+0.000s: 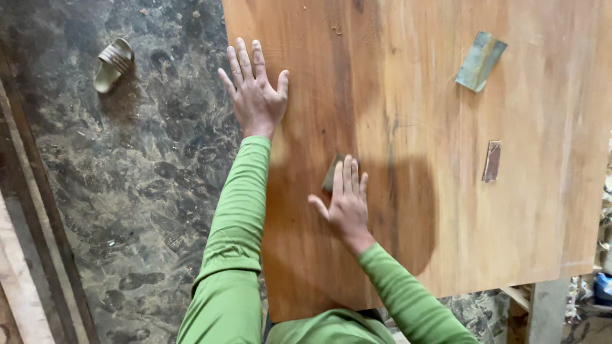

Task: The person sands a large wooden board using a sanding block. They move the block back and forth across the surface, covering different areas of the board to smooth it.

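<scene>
Sanding the wooden tabletop (414,127) mid-panel: right hand (347,200) pressing flat on a sandpaper piece (331,172), left hand (255,92) splayed, holding nothing, bracing near the edge; next stroke probably needing steady pressure along the grain, toward the spare sandpaper scraps (481,60).

Sleeves: both arms are covered in long, bright green sleeves, close-fitting and smooth, of a thin stretchy cloth.
Cuffs: each sleeve ends plainly at the wrist, no buttons or bands to be seen.
Folds: soft creases gather near the left elbow and along the right forearm.
Torso: the same green cloth shows at the chest, low in the view.
Hands: left hand (255,95) and right hand (345,202) are bare, without gloves, rings or a watch.
</scene>
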